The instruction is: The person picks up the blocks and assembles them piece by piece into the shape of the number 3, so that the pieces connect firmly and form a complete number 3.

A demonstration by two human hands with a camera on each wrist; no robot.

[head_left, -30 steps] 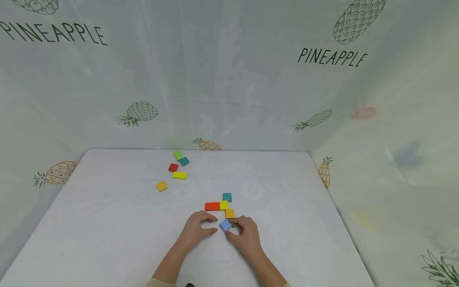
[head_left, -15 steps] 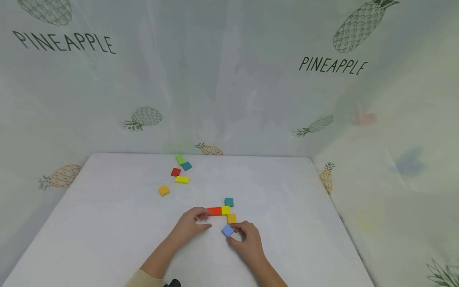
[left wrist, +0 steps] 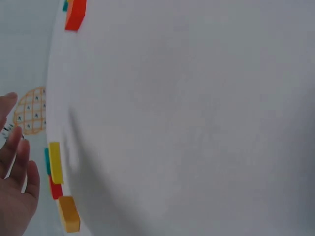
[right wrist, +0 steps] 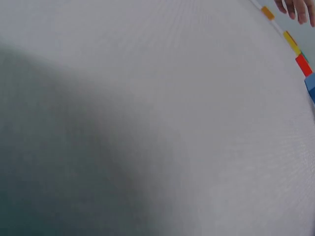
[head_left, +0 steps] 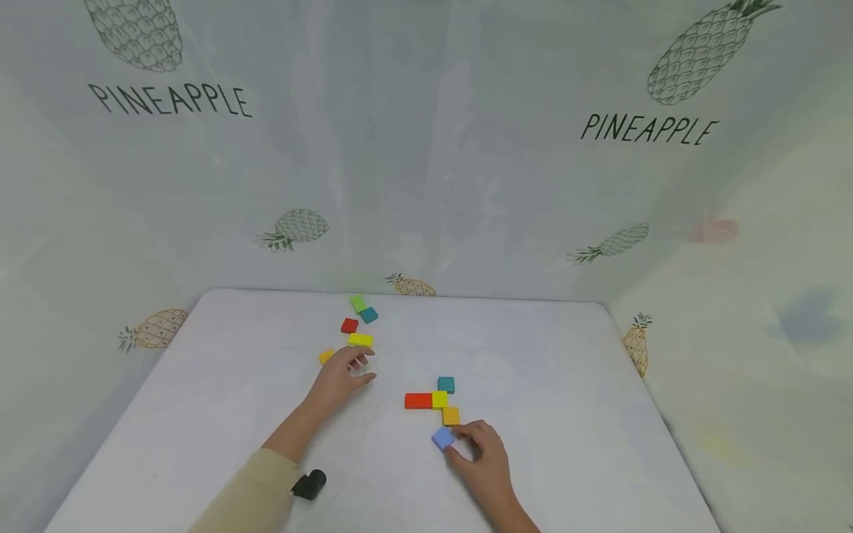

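Across the far side, a pale backdrop [head_left: 426,170] printed with pineapples and the word PINEAPPLE stands behind the work area. In front of it extends a white table [head_left: 566,459] with rounded far corners. From the near left, a beige sleeve [head_left: 249,492] covers part of the left forearm; a black object [head_left: 310,485] sits at its cuff.

The left hand [head_left: 336,381] is positioned left of centre, thumb and fingers spread apart, with nothing visible between them. Its fingertips are near the yellow bar [head_left: 360,340], on that bar's near side; the hand partly covers the amber block [head_left: 326,357] in the head view. The right hand [head_left: 486,459] is positioned nearer and farther right. Its thumb and index finger are bent and pinch the blue block [head_left: 443,439], which lies with its corners turned diagonally.

Just beyond the blue block is the orange block [head_left: 451,416]. Next comes the yellow square [head_left: 440,400], with the red bar [head_left: 418,401] against its left side and the teal block [head_left: 446,385] at its far side. Beyond the yellow bar lie a small red block [head_left: 349,326], a dark teal block [head_left: 369,315] and a green block [head_left: 358,303].
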